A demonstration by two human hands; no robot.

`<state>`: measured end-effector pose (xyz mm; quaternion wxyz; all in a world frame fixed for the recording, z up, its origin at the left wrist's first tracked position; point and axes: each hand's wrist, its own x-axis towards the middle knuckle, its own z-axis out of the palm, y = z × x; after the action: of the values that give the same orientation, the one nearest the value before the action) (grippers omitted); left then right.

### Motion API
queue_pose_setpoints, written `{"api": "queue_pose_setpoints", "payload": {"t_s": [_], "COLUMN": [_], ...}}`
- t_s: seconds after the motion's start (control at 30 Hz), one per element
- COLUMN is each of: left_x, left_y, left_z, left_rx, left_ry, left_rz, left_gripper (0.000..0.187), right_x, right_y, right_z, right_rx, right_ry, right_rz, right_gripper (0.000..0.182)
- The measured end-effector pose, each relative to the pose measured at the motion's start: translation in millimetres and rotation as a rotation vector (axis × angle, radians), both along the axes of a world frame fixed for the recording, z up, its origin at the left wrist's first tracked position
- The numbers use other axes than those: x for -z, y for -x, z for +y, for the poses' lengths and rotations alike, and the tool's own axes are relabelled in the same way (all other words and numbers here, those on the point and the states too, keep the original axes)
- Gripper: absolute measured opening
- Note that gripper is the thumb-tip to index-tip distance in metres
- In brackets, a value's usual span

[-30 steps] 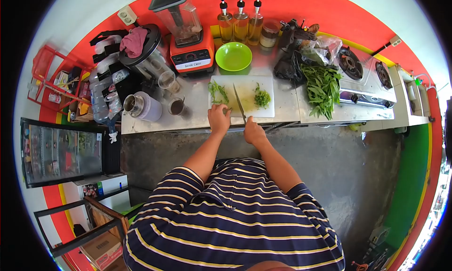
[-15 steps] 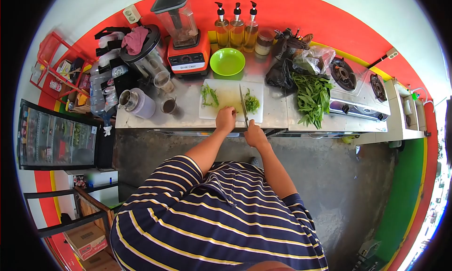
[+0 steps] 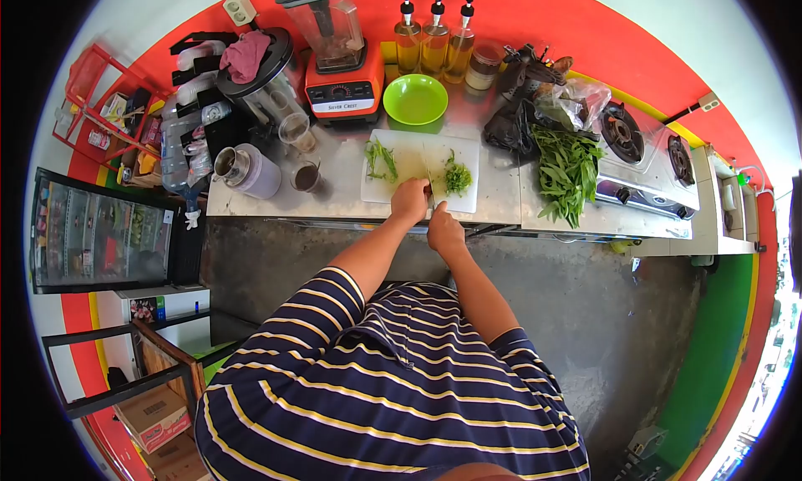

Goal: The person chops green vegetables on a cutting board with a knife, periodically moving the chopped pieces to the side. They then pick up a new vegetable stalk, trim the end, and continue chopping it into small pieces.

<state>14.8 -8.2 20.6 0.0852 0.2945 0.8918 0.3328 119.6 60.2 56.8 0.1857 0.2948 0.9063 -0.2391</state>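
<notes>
My right hand (image 3: 446, 230) grips a knife (image 3: 431, 177) at the board's front edge. The thin blade points away from me over the white cutting board (image 3: 378, 188). My left hand (image 3: 409, 200) is closed on the board, its fingertips close beside the blade. What those fingers hold is hidden under them. Right of the blade lies a small heap of chopped greens (image 3: 457, 178). Several loose green pieces (image 3: 382, 162) rest on the board's left part. Behind the board stands a bright green bowl (image 3: 415, 99).
A cup of dark liquid (image 3: 307, 178), a clear plastic cup (image 3: 296, 132) and an orange blender (image 3: 342, 88) stand to the left. Leafy greens (image 3: 566, 176) lie right of the board, beside a gas stove (image 3: 647, 167). Pump bottles (image 3: 434, 46) line the wall.
My left hand has moved right and forward, up to the knife. The blade has tilted slightly left. The whole view has shifted a little.
</notes>
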Motion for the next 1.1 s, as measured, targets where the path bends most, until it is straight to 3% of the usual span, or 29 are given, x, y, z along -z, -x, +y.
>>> {"api": "queue_pose_setpoints", "payload": {"t_s": [0.17, 0.53, 0.67, 0.77, 1.1], "left_x": [5, 9, 12, 17, 17], "left_y": [3, -7, -2, 8, 23], "left_z": [-1, -13, -20, -15, -14], "left_rx": [0.009, 0.038, 0.114, 0.073, 0.062], "left_ry": [-0.019, -0.157, -0.227, -0.217, -0.216], "left_rz": [-0.020, 0.044, 0.061, -0.072, -0.248], "left_gripper": [0.011, 0.009, 0.010, 0.009, 0.009], "right_x": [-11, -13, -20, -3, -21], "right_y": [14, 11, 9, 8, 20], "right_z": [7, 11, 11, -2, -2], "right_rx": [-0.037, -0.039, 0.043, -0.011, -0.019], "right_ry": [-0.033, -0.092, 0.069, -0.084, -0.026], "right_rz": [-0.027, -0.081, -0.123, -0.130, -0.166], "right_gripper": [0.046, 0.031, 0.031, 0.040, 0.039]}}
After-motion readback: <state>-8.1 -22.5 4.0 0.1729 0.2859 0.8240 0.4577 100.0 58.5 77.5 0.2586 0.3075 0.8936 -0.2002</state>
